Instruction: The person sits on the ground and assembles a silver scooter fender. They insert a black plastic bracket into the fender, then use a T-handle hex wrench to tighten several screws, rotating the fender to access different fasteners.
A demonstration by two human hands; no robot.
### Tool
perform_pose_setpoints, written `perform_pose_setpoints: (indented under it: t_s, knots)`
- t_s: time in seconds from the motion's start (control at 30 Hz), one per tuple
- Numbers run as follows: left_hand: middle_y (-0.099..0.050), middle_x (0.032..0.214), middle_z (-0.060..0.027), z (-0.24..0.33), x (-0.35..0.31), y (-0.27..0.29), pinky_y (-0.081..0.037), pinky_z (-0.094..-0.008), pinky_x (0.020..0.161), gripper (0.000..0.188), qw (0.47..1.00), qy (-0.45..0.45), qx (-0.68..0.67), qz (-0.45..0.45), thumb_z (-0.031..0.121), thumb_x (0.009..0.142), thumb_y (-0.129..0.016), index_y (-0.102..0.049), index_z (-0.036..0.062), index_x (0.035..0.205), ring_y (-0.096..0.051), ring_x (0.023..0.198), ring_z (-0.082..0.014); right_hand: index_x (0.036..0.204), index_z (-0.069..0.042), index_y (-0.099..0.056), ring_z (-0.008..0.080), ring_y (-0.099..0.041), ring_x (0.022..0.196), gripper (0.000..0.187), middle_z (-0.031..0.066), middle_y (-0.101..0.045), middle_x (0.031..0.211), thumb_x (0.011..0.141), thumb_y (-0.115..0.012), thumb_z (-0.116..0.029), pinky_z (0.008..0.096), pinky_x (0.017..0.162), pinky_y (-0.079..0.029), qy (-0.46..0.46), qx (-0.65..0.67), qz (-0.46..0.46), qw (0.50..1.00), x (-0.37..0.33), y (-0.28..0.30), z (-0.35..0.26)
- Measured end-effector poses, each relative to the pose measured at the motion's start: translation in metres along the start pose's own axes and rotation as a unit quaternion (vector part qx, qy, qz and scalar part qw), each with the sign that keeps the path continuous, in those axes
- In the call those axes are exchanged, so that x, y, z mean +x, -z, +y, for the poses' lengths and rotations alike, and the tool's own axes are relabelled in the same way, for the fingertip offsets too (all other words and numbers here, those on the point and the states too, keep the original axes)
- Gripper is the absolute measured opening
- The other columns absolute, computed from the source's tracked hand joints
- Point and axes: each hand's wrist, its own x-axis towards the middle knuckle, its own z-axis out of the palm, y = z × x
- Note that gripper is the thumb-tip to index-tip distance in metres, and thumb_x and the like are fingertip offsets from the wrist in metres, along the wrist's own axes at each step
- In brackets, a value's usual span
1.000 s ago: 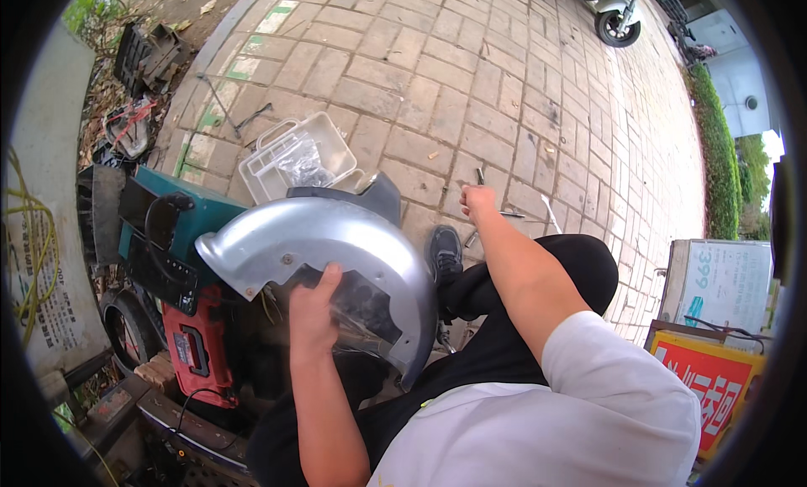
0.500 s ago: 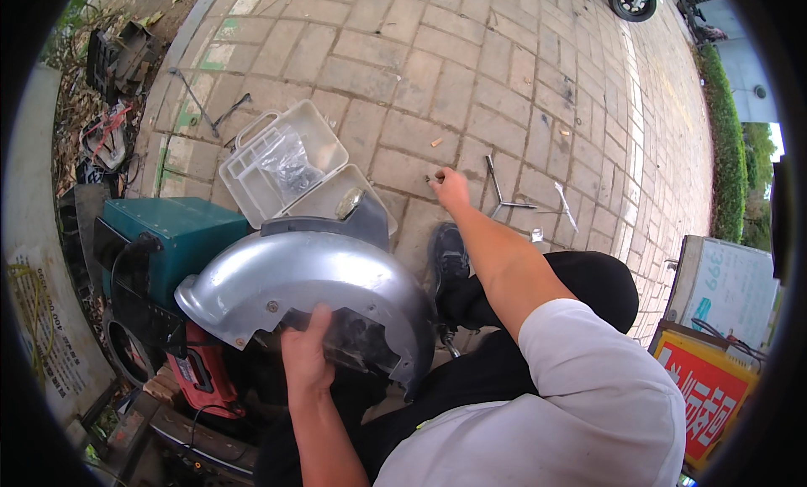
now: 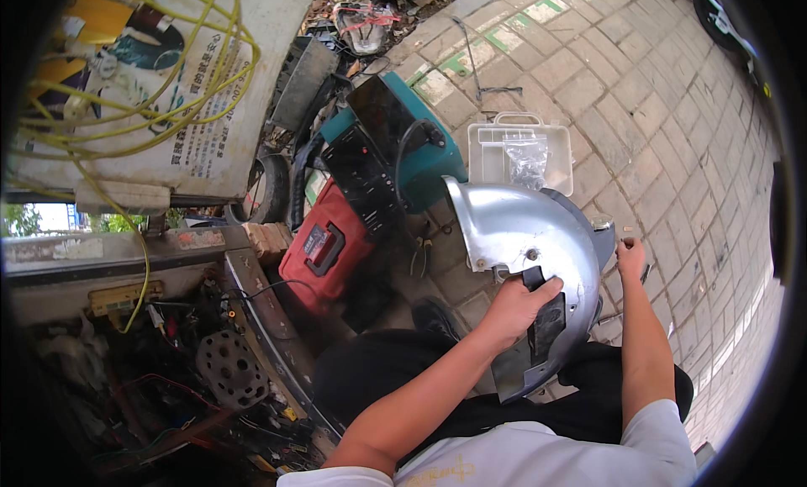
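The person is sitting low over a paved brick ground, and both bare forearms are coming up from the near edge of the view. The left hand is reaching forward with the elbow bent, the fingers curled and closed around the near inner edge of a curved silver fender, with the thumb lying on a black plastic piece fitted inside it. The fender is standing arched in front of the person's lap, its shiny outer face turned to the left and far side, just near of a clear plastic parts box.

The right hand is stretched out straight to the right of the fender, the arm almost fully extended, the fingers bunched narrowly together at the fender's right rim. Something small may be pinched there, but I cannot tell what, nor whether the fingers are truly gripping.

Left of the fender, a teal machine case is lying on the ground with a black panel across it, and a red tool case is sitting just near of that. Yellow cable is looping over a white printed board at the far left. A cluttered toolbox with a perforated metal disc is lying open at the near left.
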Motion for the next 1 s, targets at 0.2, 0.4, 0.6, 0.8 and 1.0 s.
perform_pose_setpoints:
  t_s: [0.2,0.4,0.6,0.8,1.0]
  knots:
    - [-0.068,0.106,-0.0031,0.018,-0.008,-0.01,-0.048,-0.0321,0.088,0.035,0.998,-0.042,0.028,-0.041,0.029,0.096,-0.07,-0.067,0.0002,0.117,-0.061,0.096,-0.0131,0.113,0.004,-0.067,0.0136,-0.064,0.078,0.029,0.0078,-0.07,0.092,0.091,-0.066,-0.016,0.0281,0.072,-0.051,0.139,0.195,0.014,0.971,-0.063,0.121,-0.156]
    - [-0.069,0.1,-0.0014,0.013,0.002,-0.019,-0.05,-0.0304,0.083,0.026,0.988,-0.091,-0.07,-0.107,0.022,0.098,-0.067,-0.069,-0.0007,0.111,-0.061,0.088,-0.0111,0.109,0.002,-0.066,0.0108,-0.065,0.087,0.02,0.0051,-0.068,0.094,0.089,-0.069,0.003,0.0261,0.082,-0.053,0.216,0.185,0.004,0.959,-0.224,0.179,-0.225]
    - [-0.069,0.104,-0.0009,0.002,0.012,-0.002,-0.05,-0.0293,0.086,0.026,0.985,-0.055,-0.097,-0.132,0.022,0.098,-0.068,-0.069,0.0016,0.112,-0.061,0.094,-0.0108,0.097,0.004,-0.066,0.0152,-0.064,0.08,0.016,0.0077,-0.065,0.086,0.082,-0.07,0.008,0.0283,0.076,-0.052,0.242,0.099,-0.061,0.963,-0.287,0.166,-0.229]
    - [-0.068,0.105,0.0007,0.003,0.009,0.007,-0.049,-0.0288,0.086,0.024,0.983,-0.057,-0.118,-0.125,0.022,0.097,-0.07,-0.069,0.0032,0.112,-0.06,0.095,-0.0098,0.096,0.002,-0.067,0.0197,-0.064,0.077,0.018,0.0104,-0.065,0.086,0.08,-0.07,0.009,0.0301,0.073,-0.052,0.316,0.005,-0.052,0.947,-0.293,0.15,-0.244]
    - [-0.068,0.107,-0.0014,0.015,0.008,0.024,-0.048,-0.0302,0.089,0.031,0.996,-0.044,-0.032,-0.071,0.024,0.093,-0.074,-0.069,0.0036,0.115,-0.06,0.097,-0.012,0.095,0.001,-0.068,0.0293,-0.066,0.08,0.018,0.0153,-0.066,0.088,0.08,-0.07,0.009,0.0352,0.074,-0.053,0.353,-0.042,-0.052,0.933,-0.293,0.15,-0.264]
